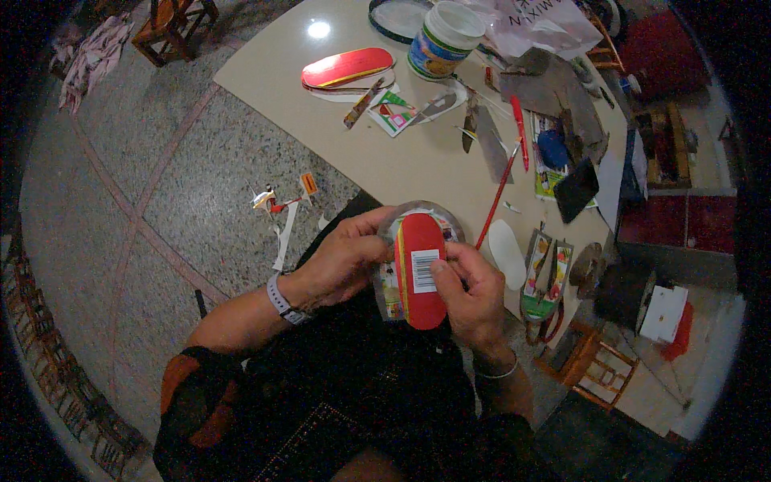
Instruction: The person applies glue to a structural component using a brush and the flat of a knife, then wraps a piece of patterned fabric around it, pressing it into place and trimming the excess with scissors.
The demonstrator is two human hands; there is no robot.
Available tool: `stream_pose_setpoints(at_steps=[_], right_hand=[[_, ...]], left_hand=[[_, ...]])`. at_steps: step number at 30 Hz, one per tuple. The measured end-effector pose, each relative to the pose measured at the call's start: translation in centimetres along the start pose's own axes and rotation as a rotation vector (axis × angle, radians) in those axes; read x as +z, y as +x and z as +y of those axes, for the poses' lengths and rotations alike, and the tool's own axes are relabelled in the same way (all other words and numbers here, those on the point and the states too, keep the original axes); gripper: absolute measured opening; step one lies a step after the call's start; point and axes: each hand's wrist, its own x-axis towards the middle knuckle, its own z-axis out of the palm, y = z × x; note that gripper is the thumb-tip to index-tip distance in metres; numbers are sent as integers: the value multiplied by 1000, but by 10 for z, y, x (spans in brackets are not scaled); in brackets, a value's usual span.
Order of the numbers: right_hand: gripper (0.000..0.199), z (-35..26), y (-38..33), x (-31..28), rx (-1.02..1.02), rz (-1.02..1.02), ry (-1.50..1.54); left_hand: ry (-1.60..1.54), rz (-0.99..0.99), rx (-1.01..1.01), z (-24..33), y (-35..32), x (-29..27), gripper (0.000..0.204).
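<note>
Over my lap, at the table's near edge, I hold a red sole-shaped piece of card (422,309) with a yellow stripe and a white barcode label. It lies over a larger rounded piece with a grey rim and printed patches (392,297). My left hand (349,253) is closed on the left edge of the larger piece, its fingertips partly hidden. My right hand (475,297) grips the red card from the right, thumb pressed near the label. Right of my hands, a white sole-shaped piece (506,254) and a printed sole-shaped piece with cutouts (548,277) lie on the table.
A paintbrush (498,193) and red pen (520,132) lie on the table (281,72). Farther back are stacked red sole shapes (349,68), an open tub (446,44) and grey scraps (538,80). Cut scraps (285,221) litter the left floor; a wooden chair (598,365) stands right.
</note>
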Motion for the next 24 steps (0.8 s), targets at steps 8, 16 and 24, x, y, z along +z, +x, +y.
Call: stream_pose_setpoints(at_steps=[8,16,24], right_hand=[[22,6,6,-3,16,-51,29],[23,2,7,-1,50,-33,39],[24,-1,9,-1,32,-20,-2]], left_hand=[[-196,23,-53,2,6,1,42],[-206,63,-112,10,9,8,50],[-283,57,-141,10,12,5,47]])
